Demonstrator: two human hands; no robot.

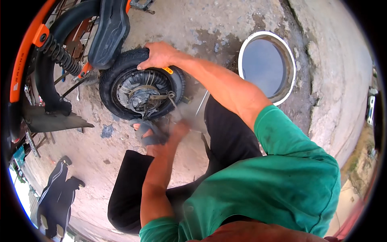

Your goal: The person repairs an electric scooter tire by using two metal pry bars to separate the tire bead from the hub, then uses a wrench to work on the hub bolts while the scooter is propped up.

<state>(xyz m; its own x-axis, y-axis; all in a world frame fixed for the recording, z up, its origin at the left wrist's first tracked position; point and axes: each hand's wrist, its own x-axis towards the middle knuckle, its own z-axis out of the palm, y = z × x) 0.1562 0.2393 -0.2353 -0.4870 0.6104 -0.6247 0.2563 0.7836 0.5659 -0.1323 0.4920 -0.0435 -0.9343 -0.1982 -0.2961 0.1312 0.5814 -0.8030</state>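
Observation:
A small black-tyred wheel with a metal hub stands on the ground, tilted so its hub side faces me. My right hand grips its upper edge, thumb on the sidewall and fingers over the tread. A metal arm with a ringed end sits across the axle. From that end a thin metal rod runs down to my left hand. That hand is closed around the rod's lower end, though motion blurs its fingers. My sandalled foot is just below the tyre.
An orange-and-black vehicle frame with a coil-spring shock absorber stands at left, its black footboard close to the wheel. A round white-rimmed basin of water sits at right. Another person's dark trousers show at lower left.

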